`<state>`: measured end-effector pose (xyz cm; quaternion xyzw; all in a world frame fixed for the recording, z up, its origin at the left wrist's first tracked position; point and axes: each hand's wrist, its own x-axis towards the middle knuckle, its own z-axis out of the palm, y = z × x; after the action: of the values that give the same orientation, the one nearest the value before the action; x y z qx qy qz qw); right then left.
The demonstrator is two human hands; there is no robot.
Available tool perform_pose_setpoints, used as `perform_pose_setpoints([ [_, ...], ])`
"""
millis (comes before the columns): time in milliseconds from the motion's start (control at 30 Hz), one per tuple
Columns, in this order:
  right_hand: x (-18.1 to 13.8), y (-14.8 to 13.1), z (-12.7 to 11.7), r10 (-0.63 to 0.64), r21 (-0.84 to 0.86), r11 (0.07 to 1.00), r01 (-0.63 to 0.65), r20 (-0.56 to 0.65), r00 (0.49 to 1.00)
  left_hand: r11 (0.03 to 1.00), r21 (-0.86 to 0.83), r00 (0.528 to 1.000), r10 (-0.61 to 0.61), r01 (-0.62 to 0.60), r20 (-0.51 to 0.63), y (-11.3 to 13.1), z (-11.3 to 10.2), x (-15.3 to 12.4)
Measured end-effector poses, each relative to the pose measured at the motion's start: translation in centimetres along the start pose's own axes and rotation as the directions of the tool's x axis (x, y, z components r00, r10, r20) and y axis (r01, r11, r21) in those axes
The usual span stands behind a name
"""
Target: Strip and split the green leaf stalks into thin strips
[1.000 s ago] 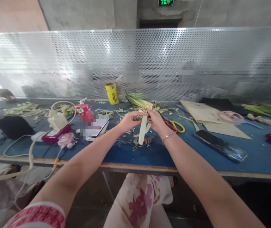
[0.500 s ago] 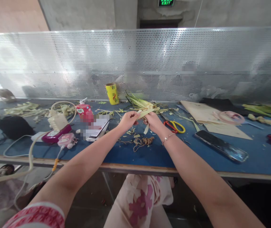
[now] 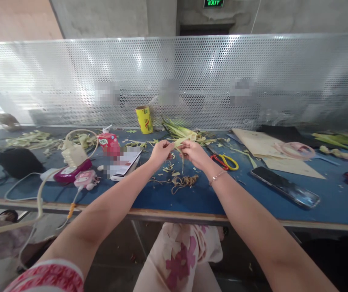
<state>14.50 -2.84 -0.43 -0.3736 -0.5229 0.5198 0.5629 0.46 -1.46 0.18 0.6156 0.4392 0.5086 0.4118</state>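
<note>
A pale green strip of leaf (image 3: 179,142) spans the gap between my two hands, above the blue tabletop. My left hand (image 3: 161,152) pinches its left end, fingers closed. At the other end my right hand (image 3: 193,152), with a bracelet at the wrist, also grips the strip, and a thin piece hangs below. Just behind my hands lies a bundle of green and pale leaves (image 3: 178,130). A tangle of brown twine (image 3: 184,182) rests in front, among small scraps. To the right of my right hand are scissors (image 3: 229,162) with yellow and red handles.
A yellow roll (image 3: 144,120) stands at the back by the perforated metal screen (image 3: 192,73). Left are a red carton (image 3: 109,144), a papers-topped stack (image 3: 127,162) and a power strip (image 3: 72,170) with cables. Right are a phone (image 3: 285,186) and beige sheets (image 3: 256,146).
The strip between my hands has turned and looks narrower, and its broad hanging end now shows as a thin piece. My hands have shifted only slightly.
</note>
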Motion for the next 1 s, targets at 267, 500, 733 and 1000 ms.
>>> perform_pose_setpoints([
  [267,-0.5,0.0,0.2,-0.041,0.031,0.999,0.043,-0.057,0.998,0.991,-0.104,0.988,-0.097,0.084,-0.122,0.3,-0.4,0.3],
  [500,-0.1,1.3,-0.3,-0.208,-0.265,0.937,0.228,0.1,0.973,0.955,-0.218,0.971,-0.223,0.2,-0.087,0.5,-0.6,0.3],
  [733,-0.7,1.8,0.2,-0.491,-0.851,0.283,0.443,0.269,0.829,0.884,-0.372,0.953,-0.302,0.282,0.006,-0.1,-0.6,0.8],
  [1000,-1.3,0.9,0.9,-0.46,-0.91,0.144,0.389,0.286,0.84,0.948,-0.237,0.976,-0.216,0.214,0.022,-0.2,-0.6,0.7],
])
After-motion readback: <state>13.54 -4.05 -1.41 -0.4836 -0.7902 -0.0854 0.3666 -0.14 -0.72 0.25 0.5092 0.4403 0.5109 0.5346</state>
